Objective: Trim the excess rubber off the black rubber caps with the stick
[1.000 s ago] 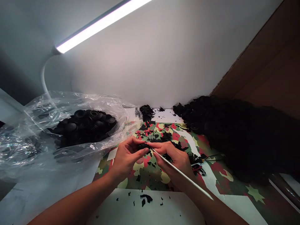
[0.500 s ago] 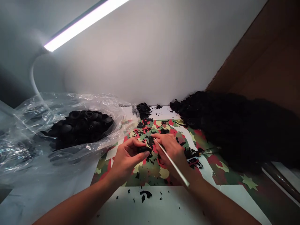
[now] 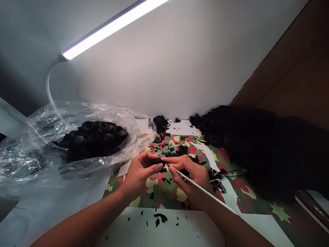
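Note:
Between the thumb and fingers of my left hand [image 3: 140,171] is a small round black rubber part [image 3: 156,162]. My right hand [image 3: 191,171] is closed around a thin white stick-like tool [image 3: 203,189], whose shaft runs back over my right forearm. The fingertips of both hands meet at the black part's right edge, and the tool's tip is hidden there. Below and behind the hands, black rubber scraps [image 3: 177,150] lie scattered on a camouflage-patterned sheet [image 3: 164,199].
At left, a clear plastic bag [image 3: 123,111] holds a heap of black ribbed rubber parts [image 3: 95,137]. A large dark pile [image 3: 257,144] fills the right side. Scissors [image 3: 218,181] lie by my right hand. A lit lamp [image 3: 110,31] hangs above.
My right hand has come to the black part, its fingertips now touching it beside my left fingers. The white tool has swung flatter. The whole view has shifted slightly.

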### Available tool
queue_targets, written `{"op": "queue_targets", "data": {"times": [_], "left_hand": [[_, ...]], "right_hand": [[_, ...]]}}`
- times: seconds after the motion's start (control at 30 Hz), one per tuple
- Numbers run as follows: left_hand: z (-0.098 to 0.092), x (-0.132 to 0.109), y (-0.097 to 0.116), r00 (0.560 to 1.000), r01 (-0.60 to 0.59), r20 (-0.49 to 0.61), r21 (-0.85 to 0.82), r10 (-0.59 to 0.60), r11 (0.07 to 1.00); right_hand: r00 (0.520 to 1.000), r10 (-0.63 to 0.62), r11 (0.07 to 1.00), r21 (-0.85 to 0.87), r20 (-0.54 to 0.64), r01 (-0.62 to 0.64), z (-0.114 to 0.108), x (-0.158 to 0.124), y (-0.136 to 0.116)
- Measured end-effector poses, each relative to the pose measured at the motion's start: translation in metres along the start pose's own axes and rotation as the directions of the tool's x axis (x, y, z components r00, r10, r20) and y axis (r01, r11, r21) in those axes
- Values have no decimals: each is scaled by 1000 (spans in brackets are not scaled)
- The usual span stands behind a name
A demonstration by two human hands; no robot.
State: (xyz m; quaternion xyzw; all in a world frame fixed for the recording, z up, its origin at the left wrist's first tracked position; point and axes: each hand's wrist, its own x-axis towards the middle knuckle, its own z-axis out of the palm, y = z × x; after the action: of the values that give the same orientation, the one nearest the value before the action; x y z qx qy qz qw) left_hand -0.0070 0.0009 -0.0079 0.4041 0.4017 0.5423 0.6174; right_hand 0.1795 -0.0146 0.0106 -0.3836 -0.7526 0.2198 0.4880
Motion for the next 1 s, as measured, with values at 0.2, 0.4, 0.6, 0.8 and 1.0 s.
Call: {"op": "queue_targets", "data": {"times": [0.2, 0.4, 0.6, 0.8, 1.0], "left_hand": [[-2, 1, -1, 1000, -5, 19, 19, 4, 1000], [1, -2, 3, 1000, 8, -11, 29, -7, 1000], [2, -3, 2, 999, 31, -6, 38, -31, 999], [0, -2, 0, 997, 67, 36, -5, -66, 998], [3, 1, 4, 996, 83, 57, -148, -75, 985]], "right_hand": [[999, -37, 999, -16, 4, 37, 0, 0, 2], [973, -229, 969, -98, -22, 226, 8, 0, 7], [942, -331, 916, -257, -50, 308, 19, -2, 13], [999, -15, 981, -192, -51, 5, 8, 1, 18], [934, 358, 925, 142, -13, -353, 2, 3, 13]]}}
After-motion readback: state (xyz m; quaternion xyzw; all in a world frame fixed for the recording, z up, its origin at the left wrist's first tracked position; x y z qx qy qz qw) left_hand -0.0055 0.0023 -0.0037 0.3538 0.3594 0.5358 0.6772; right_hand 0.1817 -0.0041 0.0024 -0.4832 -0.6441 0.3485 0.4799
